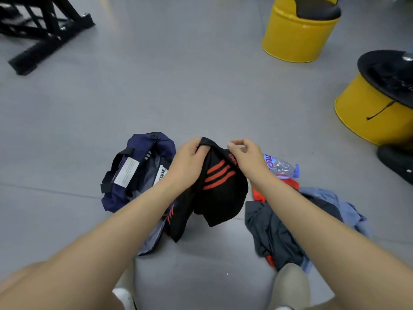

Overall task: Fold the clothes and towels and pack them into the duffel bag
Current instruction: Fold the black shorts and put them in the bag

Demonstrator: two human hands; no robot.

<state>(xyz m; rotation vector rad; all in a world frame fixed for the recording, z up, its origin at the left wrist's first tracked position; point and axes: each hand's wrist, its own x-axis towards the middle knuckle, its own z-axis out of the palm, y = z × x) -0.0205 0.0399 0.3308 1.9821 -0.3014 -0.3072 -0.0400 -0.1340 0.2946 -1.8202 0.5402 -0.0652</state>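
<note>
A black garment with red stripes [220,195] hangs in front of me above the floor. My left hand [186,163] grips its top edge with curled fingers. My right hand [244,156] is beside it at the garment's upper right, thumb and forefinger pinched together; whether cloth is between them I cannot tell. The navy duffel bag [138,166] lies open on the floor to the left, partly behind my left forearm. A pile of clothes [277,229], dark grey, light blue and red-orange, lies on the floor to the right under my right forearm.
A clear plastic water bottle [282,167] lies behind the clothes pile. Two yellow drum stools [297,34] [368,108] stand at the back right. A black metal frame [44,30] sits at the back left. The floor is grey. My knees are at the bottom edge.
</note>
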